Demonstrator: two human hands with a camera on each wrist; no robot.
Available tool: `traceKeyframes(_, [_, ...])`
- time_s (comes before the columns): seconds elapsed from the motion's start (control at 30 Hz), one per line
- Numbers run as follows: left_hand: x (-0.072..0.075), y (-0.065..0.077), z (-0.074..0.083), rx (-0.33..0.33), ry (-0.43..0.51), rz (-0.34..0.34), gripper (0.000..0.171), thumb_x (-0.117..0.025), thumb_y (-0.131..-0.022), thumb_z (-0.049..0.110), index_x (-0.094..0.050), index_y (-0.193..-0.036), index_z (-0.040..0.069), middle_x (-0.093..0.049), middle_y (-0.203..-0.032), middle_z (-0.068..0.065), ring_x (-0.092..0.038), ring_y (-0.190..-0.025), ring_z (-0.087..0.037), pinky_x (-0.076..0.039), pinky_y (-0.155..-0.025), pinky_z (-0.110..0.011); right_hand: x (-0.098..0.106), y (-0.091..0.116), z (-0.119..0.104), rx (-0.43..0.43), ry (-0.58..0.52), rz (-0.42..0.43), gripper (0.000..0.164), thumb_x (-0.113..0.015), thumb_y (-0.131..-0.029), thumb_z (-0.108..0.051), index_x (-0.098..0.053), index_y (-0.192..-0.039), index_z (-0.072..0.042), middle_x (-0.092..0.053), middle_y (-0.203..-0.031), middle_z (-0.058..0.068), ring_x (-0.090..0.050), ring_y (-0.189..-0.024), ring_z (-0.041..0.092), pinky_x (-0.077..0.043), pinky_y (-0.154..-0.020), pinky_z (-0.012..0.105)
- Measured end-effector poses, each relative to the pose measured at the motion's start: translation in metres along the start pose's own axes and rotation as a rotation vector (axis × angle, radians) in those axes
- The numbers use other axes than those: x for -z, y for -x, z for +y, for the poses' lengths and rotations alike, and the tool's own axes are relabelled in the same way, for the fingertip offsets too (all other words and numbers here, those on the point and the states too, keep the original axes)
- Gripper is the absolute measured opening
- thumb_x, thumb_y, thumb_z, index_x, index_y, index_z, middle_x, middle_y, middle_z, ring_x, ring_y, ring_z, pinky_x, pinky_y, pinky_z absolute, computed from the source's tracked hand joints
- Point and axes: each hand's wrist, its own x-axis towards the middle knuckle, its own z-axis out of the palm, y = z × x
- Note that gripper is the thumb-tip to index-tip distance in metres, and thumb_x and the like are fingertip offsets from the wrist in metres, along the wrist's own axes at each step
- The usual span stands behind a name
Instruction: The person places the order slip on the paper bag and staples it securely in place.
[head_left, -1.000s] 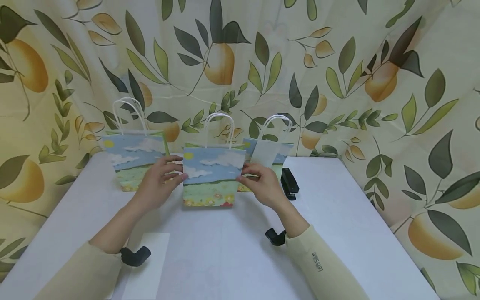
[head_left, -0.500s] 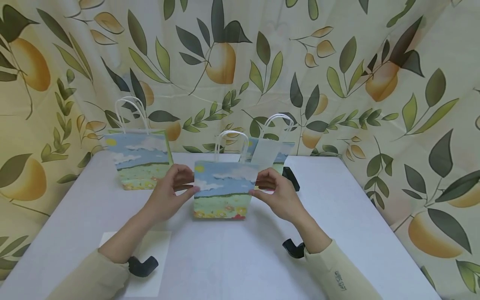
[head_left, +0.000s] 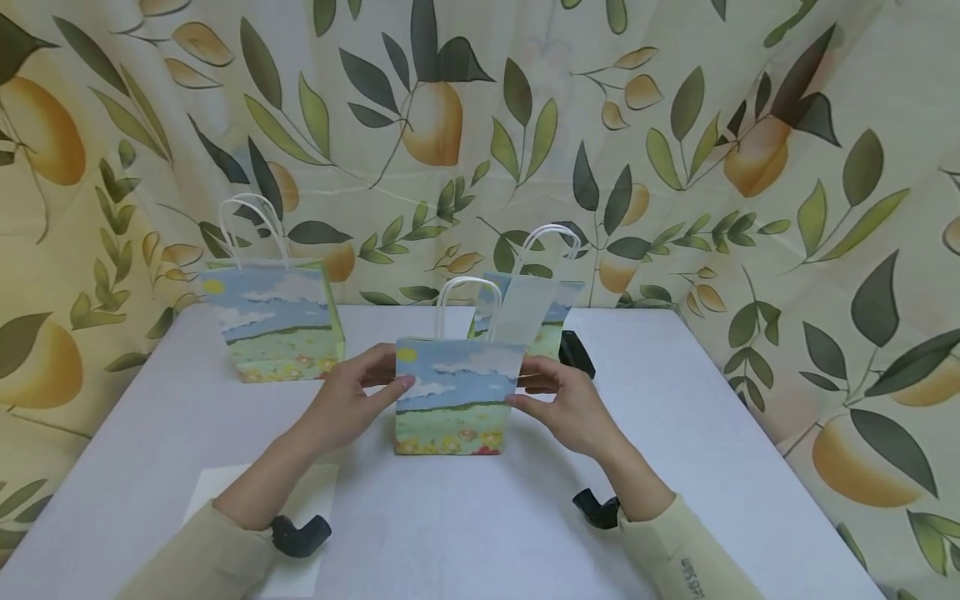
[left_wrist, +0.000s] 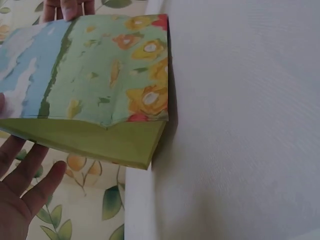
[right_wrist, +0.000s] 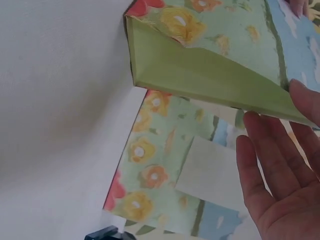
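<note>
A paper gift bag with white handles and a sky-and-flower-meadow print stands upright in the middle of the head view. My left hand pinches its left side, thumb in front and fingers behind. On the opposite side my right hand grips it the same way. The plain green side panel shows folded inward in the right wrist view. Whether the bag's base touches the table cannot be told. Behind it to the right is a second printed bag, with a white card on its front.
A third matching bag stands at the back left of the white table. The black stapler lies beside the right-hand bag. White paper lies under my left forearm. A fruit-patterned curtain closes off the back.
Both hands have brought the middle bag toward me and slightly right, away from the back row. More of the bag with the white card was covered at first. The other bags stay put.
</note>
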Motion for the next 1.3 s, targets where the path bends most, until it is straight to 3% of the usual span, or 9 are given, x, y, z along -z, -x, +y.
traceKeyframes(0.1, [-0.001,-0.002,-0.001,-0.016,0.031,-0.007,0.025,-0.069,-0.102,0.032,-0.067,-0.123,0.019,-0.074,-0.115,-0.003,-0.071,-0.118,-0.029,-0.055,-0.102,-0.054,0.0,0.0,0.002,-0.009,-0.013,0.003,0.045,-0.082,-0.091,-0.017,-0.067,-0.133,-0.016,-0.072,-0.126,0.006,-0.071,-0.113,0.028,-0.057,-0.099,0.052])
traceKeyframes(0.23, [-0.003,-0.003,-0.002,-0.035,0.064,0.003,0.017,-0.068,-0.102,0.029,-0.072,-0.112,0.016,-0.076,-0.109,-0.002,-0.071,-0.119,-0.028,-0.054,-0.105,-0.054,0.0,0.0,0.003,-0.022,-0.017,0.008,0.044,-0.082,-0.09,-0.016,-0.068,-0.132,-0.016,-0.072,-0.126,0.005,-0.071,-0.113,0.03,-0.057,-0.099,0.052])
traceKeyframes(0.43, [-0.002,0.0,-0.007,-0.046,0.083,0.036,0.011,-0.068,-0.102,0.026,-0.074,-0.1,0.017,-0.077,-0.1,0.001,-0.074,-0.114,-0.025,-0.058,-0.099,-0.049,-0.001,-0.003,0.005,-0.027,-0.022,-0.028,0.044,-0.082,-0.09,-0.018,-0.068,-0.131,-0.015,-0.072,-0.125,0.006,-0.07,-0.115,0.035,-0.055,-0.101,0.056])
traceKeyframes(0.63, [-0.002,-0.001,-0.01,-0.057,0.109,0.051,0.012,-0.07,-0.101,0.025,-0.072,-0.092,0.018,-0.073,-0.093,0.002,-0.075,-0.111,-0.02,-0.058,-0.096,-0.038,0.016,-0.008,0.013,-0.036,0.001,-0.057,0.043,-0.082,-0.09,-0.019,-0.068,-0.13,-0.015,-0.071,-0.128,0.006,-0.07,-0.116,0.029,-0.057,-0.099,0.045])
traceKeyframes(0.83, [-0.002,-0.006,-0.009,-0.06,0.138,0.032,0.011,-0.069,-0.101,0.026,-0.074,-0.094,0.018,-0.073,-0.094,0.002,-0.074,-0.112,-0.019,-0.058,-0.097,-0.038,0.045,-0.01,0.019,-0.166,0.052,0.019,0.04,-0.078,-0.094,-0.023,-0.068,-0.13,-0.009,-0.071,-0.127,0.014,-0.07,-0.11,0.028,-0.058,-0.086,0.024])
traceKeyframes(1.07, [-0.001,-0.009,-0.006,-0.073,0.149,0.017,0.01,-0.069,-0.101,0.024,-0.074,-0.096,0.017,-0.074,-0.097,0.002,-0.074,-0.112,-0.022,-0.058,-0.097,-0.043,0.069,-0.02,0.033,-0.333,0.136,0.152,0.044,-0.072,-0.099,-0.036,-0.067,-0.134,-0.011,-0.068,-0.131,0.013,-0.068,-0.112,0.023,-0.052,-0.087,0.03])
traceKeyframes(1.3, [-0.001,-0.005,-0.007,-0.049,0.149,0.021,0.013,-0.069,-0.101,0.025,-0.072,-0.092,0.018,-0.074,-0.095,0.003,-0.074,-0.113,-0.023,-0.057,-0.097,-0.044,0.069,-0.034,0.064,-0.492,0.145,0.207,0.053,-0.065,-0.101,-0.043,-0.061,-0.143,-0.01,-0.062,-0.136,0.016,-0.063,-0.116,0.03,-0.052,-0.086,0.029])
